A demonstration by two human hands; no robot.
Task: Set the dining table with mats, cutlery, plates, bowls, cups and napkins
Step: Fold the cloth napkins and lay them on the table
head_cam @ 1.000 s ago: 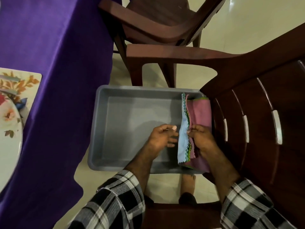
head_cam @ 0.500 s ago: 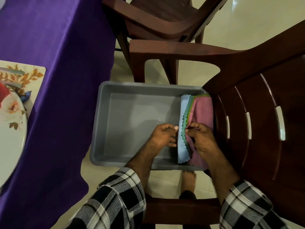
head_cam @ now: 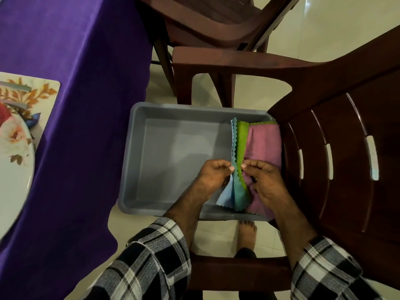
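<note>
In the grey tub (head_cam: pixel 173 152) resting on a brown chair (head_cam: pixel 337 169) lies a stack of coloured napkins (head_cam: pixel 263 144) against its right wall. The left hand (head_cam: pixel 213 176) pinches the pale blue napkin's (head_cam: pixel 225 197) edge; the right hand (head_cam: pixel 263 180) seems to pinch the green layers, its grip partly hidden. The purple-clothed counter (head_cam: pixel 75 83) carries a floral mat (head_cam: pixel 46 92) and plate (head_cam: pixel 15 169).

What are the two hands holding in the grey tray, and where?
The left hand pinches the light blue napkin at its scalloped edge; the right hand pinches the pink napkin's edge.
</note>
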